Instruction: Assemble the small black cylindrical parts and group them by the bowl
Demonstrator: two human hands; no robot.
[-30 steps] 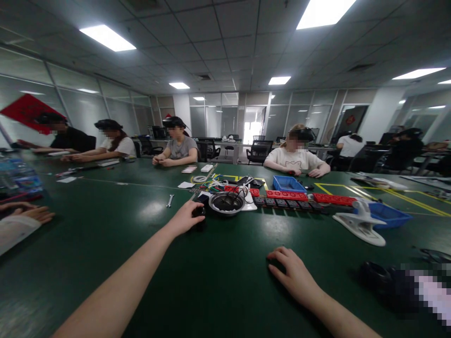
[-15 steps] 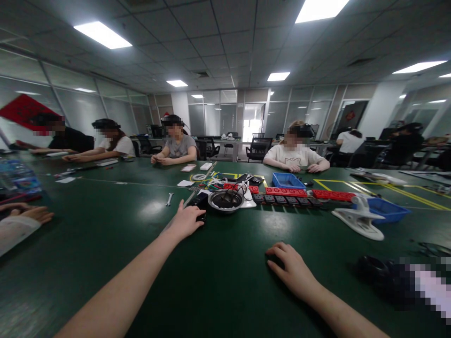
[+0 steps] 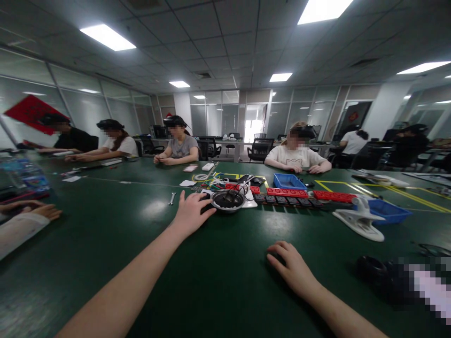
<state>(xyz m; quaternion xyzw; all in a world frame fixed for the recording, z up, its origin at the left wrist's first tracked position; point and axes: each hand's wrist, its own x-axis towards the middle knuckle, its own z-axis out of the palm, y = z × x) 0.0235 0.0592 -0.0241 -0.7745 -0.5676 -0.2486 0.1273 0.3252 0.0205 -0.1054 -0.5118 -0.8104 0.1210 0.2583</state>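
My left hand (image 3: pixel 192 212) is stretched forward over the green table (image 3: pixel 225 272), its fingers spread. The thumb and fingertips reach the left rim of a round metal bowl (image 3: pixel 228 212), though I cannot tell whether they touch it. Dark pieces and black cable lie in the bowl. Whatever is under the palm is hidden. A small wrench (image 3: pixel 172 198) lies just left of that hand. On the table nearer to me rests my right hand (image 3: pixel 291 264), palm down, fingers loosely curved and thumb apart, with nothing seen in it.
Red socket strips (image 3: pixel 287 192) run right from the bowl, with a blue tray (image 3: pixel 289 180) behind. Farther right are a white clamp-like stand (image 3: pixel 359 220) and another blue tray (image 3: pixel 391 210). A neighbour's hand (image 3: pixel 47 211) rests at the left. Other people sit across the table.
My left hand has shifted right toward the bowl and covers the dark objects that showed by its fingers. My right hand has stayed nearly still. The view has shifted slightly.
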